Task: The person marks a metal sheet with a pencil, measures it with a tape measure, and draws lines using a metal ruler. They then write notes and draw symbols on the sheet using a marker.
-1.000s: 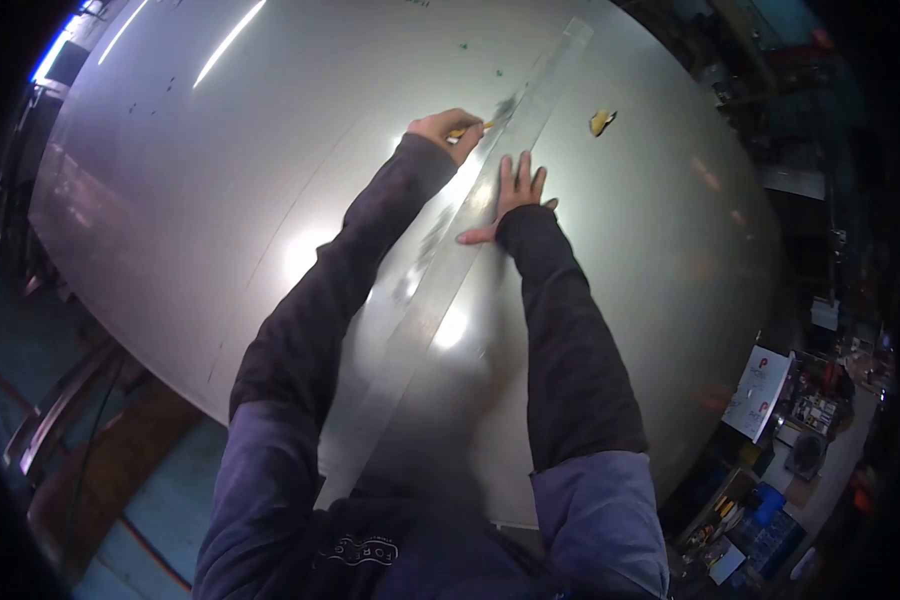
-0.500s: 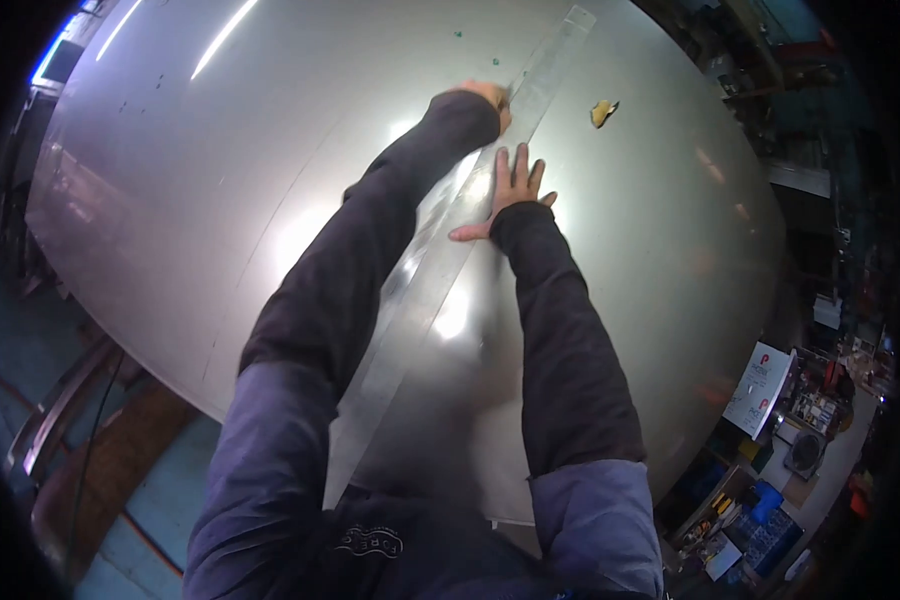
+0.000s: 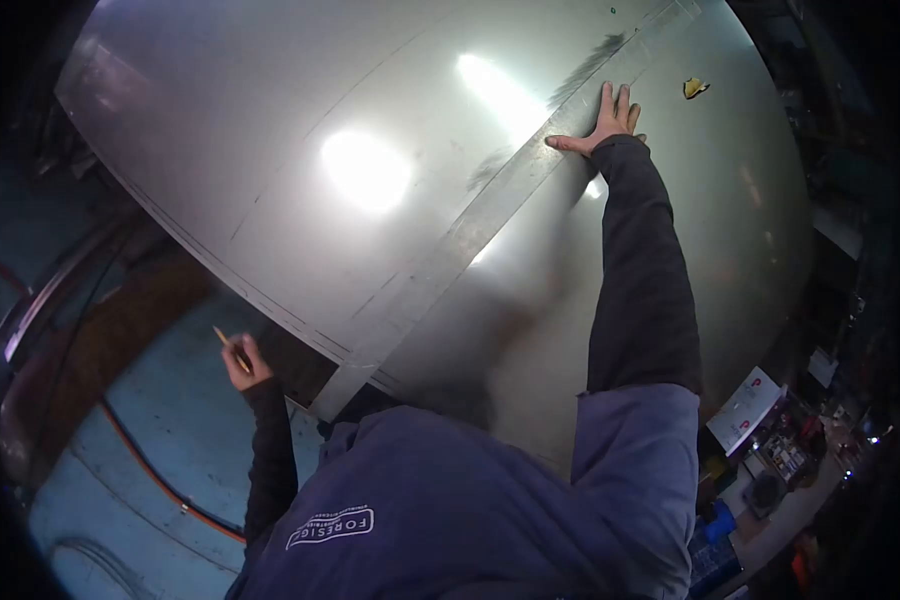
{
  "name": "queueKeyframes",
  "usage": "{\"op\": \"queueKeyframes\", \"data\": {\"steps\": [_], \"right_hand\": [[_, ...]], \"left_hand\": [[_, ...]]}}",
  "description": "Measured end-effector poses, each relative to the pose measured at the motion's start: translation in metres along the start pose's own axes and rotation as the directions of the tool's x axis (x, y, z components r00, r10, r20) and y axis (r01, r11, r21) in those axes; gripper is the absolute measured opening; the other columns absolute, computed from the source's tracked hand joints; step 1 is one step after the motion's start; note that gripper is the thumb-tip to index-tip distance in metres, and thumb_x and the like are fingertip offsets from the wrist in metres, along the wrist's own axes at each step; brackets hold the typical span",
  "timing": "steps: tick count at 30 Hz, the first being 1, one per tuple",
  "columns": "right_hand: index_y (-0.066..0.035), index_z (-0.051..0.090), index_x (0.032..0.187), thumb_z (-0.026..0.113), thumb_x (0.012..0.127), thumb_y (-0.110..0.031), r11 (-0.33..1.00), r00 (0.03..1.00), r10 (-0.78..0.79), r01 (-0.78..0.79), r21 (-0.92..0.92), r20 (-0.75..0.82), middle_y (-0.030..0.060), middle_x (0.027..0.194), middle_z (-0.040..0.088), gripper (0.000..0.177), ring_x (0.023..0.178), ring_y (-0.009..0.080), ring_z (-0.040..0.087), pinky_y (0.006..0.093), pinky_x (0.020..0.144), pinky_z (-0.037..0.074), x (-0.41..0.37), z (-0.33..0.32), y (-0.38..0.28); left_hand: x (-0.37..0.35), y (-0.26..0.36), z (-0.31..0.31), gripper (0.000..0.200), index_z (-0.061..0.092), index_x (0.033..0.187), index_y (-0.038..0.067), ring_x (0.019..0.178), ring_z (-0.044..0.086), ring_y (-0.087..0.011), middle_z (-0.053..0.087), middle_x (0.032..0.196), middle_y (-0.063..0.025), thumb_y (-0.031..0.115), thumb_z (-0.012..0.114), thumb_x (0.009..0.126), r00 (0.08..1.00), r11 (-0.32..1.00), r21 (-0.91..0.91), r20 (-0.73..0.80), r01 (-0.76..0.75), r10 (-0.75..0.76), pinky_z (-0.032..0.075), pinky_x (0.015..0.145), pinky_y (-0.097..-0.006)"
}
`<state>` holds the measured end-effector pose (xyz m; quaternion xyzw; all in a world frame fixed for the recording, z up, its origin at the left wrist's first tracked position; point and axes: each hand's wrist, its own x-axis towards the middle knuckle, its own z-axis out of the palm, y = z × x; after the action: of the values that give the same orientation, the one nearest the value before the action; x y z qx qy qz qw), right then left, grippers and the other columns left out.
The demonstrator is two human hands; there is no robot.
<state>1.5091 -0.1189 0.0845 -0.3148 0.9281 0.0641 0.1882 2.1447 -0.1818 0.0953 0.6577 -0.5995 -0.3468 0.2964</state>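
Reaching forward on the right side of the long straight grey metal strip [image 3: 450, 250] with the right arm [image 3: 638, 265], sleeved black at the forearm and blue-purple above, elbow only slightly bent. Laying the bare, palm-down right hand [image 3: 610, 128] at the strip's far stretch, fingers fanned forward, thumb stretched leftward onto it. Holding the black-sleeved left forearm [image 3: 273, 450] low, left of the strip's near end, well apart from it. Keeping the bare left hand [image 3: 245, 362] closed there, thumb and fingers curled in a pinch.
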Motion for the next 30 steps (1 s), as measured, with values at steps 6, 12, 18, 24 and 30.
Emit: {"op": "queueKeyframes", "data": {"steps": [6,12,18,24,30], "right_hand": [[-0.015,0.022,0.154,0.072,0.054,-0.080,0.983,0.911,-0.135,0.174,0.065,-0.389,0.0235,0.158,0.011,0.129,0.146,0.0443,0.009,0.0643,0.113,0.010,0.000,0.047,0.016],[-0.021,0.031,0.152,0.064,0.067,-0.078,0.983,0.832,-0.132,0.181,0.038,-0.538,0.0216,0.156,0.023,0.107,0.144,0.0430,0.018,0.0620,0.114,0.012,-0.003,0.050,0.005],[-0.026,0.031,0.152,0.061,0.069,-0.079,0.985,0.842,-0.136,0.170,0.019,-0.522,0.0169,0.158,0.021,0.102,0.145,0.0423,0.018,0.0627,0.114,0.011,-0.004,0.050,0.006],[-0.026,0.034,0.150,0.059,0.069,-0.081,0.985,0.834,-0.121,0.169,0.040,-0.538,0.0176,0.158,0.023,0.101,0.145,0.0429,0.018,0.0634,0.114,0.011,-0.005,0.047,0.005],[-0.027,0.035,0.150,0.061,0.068,-0.080,0.986,0.830,-0.119,0.163,0.033,-0.545,0.0164,0.157,0.025,0.101,0.145,0.0418,0.019,0.0638,0.113,0.012,-0.006,0.047,0.005]], "left_hand": [[-0.078,-0.019,-0.005,0.023,0.067,0.095,-0.001,0.073,0.060,-0.0119,0.067,0.081,-0.0037,0.022,0.069,0.091,0.791,0.960,0.048,0.556,0.275,-0.255,0.049,0.070,-0.0270],[-0.074,0.001,0.012,0.026,0.067,0.097,-0.002,0.070,0.058,-0.0116,0.064,0.075,-0.0091,0.022,0.072,0.087,0.686,0.980,0.157,0.700,0.125,-0.200,0.048,0.067,-0.0280],[-0.071,-0.012,0.010,0.022,0.066,0.096,-0.002,0.068,0.055,-0.0108,0.061,0.073,-0.0062,0.019,0.071,0.089,0.666,0.978,0.159,0.716,0.134,-0.208,0.047,0.066,-0.0272],[-0.065,-0.011,0.010,0.022,0.066,0.092,-0.001,0.065,0.050,-0.0075,0.057,0.069,-0.0017,0.020,0.071,0.089,0.615,0.972,0.165,0.753,0.167,-0.234,0.043,0.060,-0.0251],[-0.062,-0.009,0.014,0.022,0.065,0.084,0.000,0.062,0.046,-0.0047,0.052,0.066,0.0027,0.021,0.070,0.090,0.623,0.959,0.177,0.731,0.220,-0.278,0.039,0.057,-0.0238]]}}
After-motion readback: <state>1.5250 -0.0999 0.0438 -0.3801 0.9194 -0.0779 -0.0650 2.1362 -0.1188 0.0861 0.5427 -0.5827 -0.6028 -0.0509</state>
